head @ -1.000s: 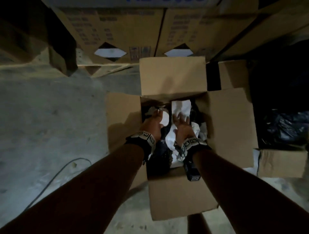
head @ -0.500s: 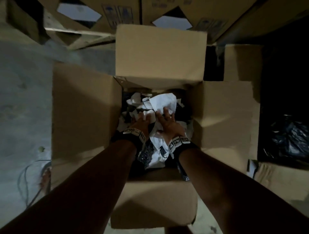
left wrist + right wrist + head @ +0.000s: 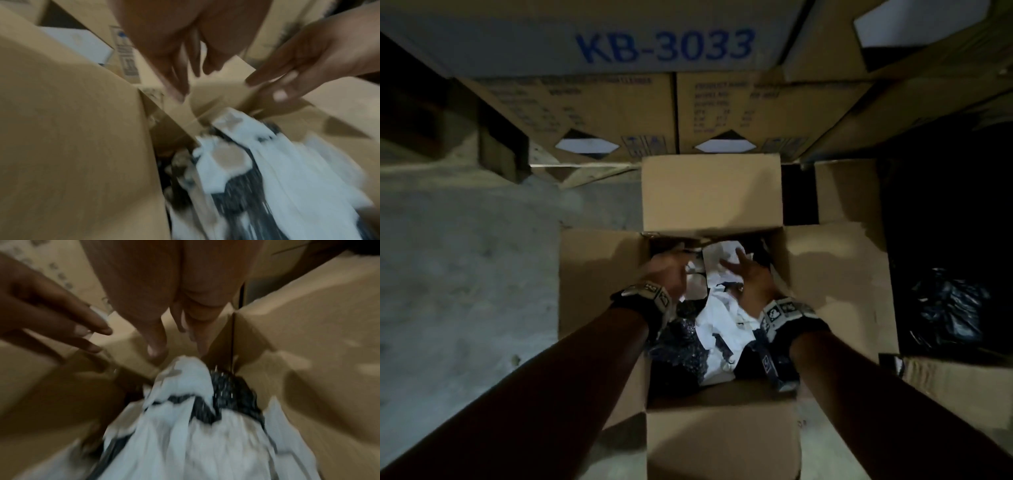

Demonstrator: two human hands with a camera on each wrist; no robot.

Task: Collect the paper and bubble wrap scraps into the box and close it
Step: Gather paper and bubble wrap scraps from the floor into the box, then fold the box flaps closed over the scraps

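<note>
Head view, change: your head has lifted since half a second ago, so the box (image 3: 602, 308) looks smaller and the carton marked KB-3033 (image 3: 664, 44) now fills the top.
Head view, hands: your left hand (image 3: 667, 274) and right hand (image 3: 751, 279) have moved up toward the far side of the opening, both above the paper scraps (image 3: 717, 308); the right fingers (image 3: 741, 257) are spread and straight.
Head view, contents: white paper and dark bubble wrap (image 3: 681, 346) lie inside, the pile running lengthwise from you toward the far flap (image 3: 710, 192).
Head view, room: all four flaps stand open; the far flap is upright, bare floor (image 3: 465, 274) lies to the left, and a black bag (image 3: 948, 308) sits beyond the right flap.
Left wrist view: your left hand (image 3: 174, 40) hangs with fingers straight and loose over the box's far left corner, holding nothing; the picture is blurred, so contact with the cardboard is uncertain.
Right wrist view: your right hand (image 3: 174, 288) points its fingers down at the crumpled paper (image 3: 185, 378) near the far right corner, empty; the left fingers (image 3: 90, 324) reach in beside it.
</note>
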